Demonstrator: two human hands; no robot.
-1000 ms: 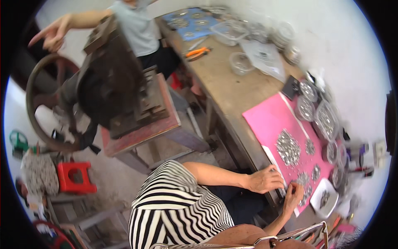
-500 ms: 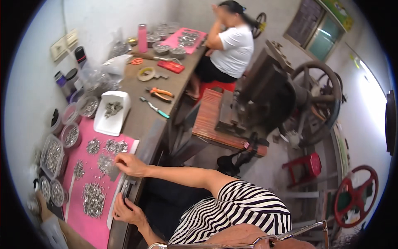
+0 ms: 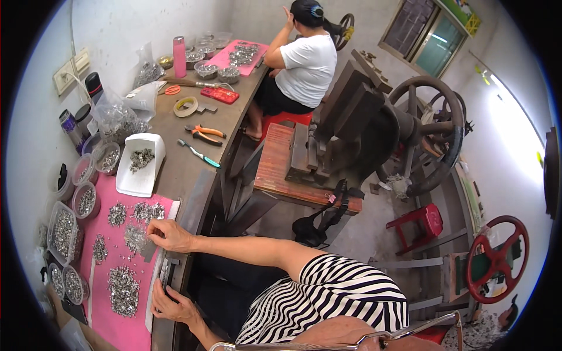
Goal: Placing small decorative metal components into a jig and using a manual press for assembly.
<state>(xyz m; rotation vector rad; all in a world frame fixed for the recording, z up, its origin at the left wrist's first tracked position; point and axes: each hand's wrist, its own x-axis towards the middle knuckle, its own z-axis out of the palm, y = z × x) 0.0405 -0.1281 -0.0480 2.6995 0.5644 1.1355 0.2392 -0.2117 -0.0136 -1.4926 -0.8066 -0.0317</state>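
At the table's near edge, my right hand (image 3: 170,236) has thumb and forefinger pinched together. What they hold, if anything, is too small to make out. Beside those fingertips lie a glittering heap of small clear-silvery pieces (image 3: 135,237) and a flat grey plate (image 3: 150,251). My left hand (image 3: 174,304) is at a small dark metal fixture (image 3: 170,270) on the edge, its thumb and forefinger curled close to it. Anything between them is hidden. A pink mat (image 3: 111,298) spreads past both hands, bearing a large pile of small silvery metal parts (image 3: 124,292) and several smaller piles.
Tubs of metal parts (image 3: 63,234) line the wall side. Farther along are a white scoop tray (image 3: 140,167), toothbrush (image 3: 199,153), pliers (image 3: 205,134) and tape roll (image 3: 186,107). A seated person (image 3: 304,64) is at the far end. A heavy press (image 3: 363,126) stands right.
The whole view has shifted, so the table and room appear farther left. Both hands stay at the same spots by the mat's edge. The seated person's head has turned away.
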